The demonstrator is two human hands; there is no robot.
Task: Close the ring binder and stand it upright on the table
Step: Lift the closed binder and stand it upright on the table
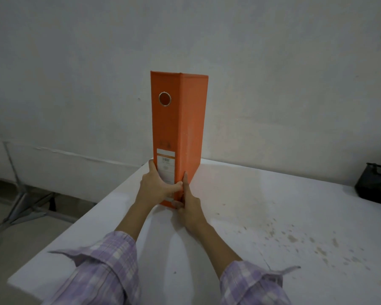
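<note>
An orange ring binder (177, 126) stands upright and closed on the white table (273, 212), near its far left corner. Its spine faces me, with a metal-rimmed finger hole high up and a white label low down. My left hand (155, 184) wraps the lower spine from the left, thumb across the label. My right hand (188, 202) presses flat against the binder's right cover near its base, fingers pointing up. Both hands touch the binder.
A black mesh container (375, 183) sits at the table's far right edge. The table's left edge (75, 223) runs diagonally close to the binder. Brownish stains speckle the right part of the tabletop. A metal stand (20, 194) is on the floor to the left.
</note>
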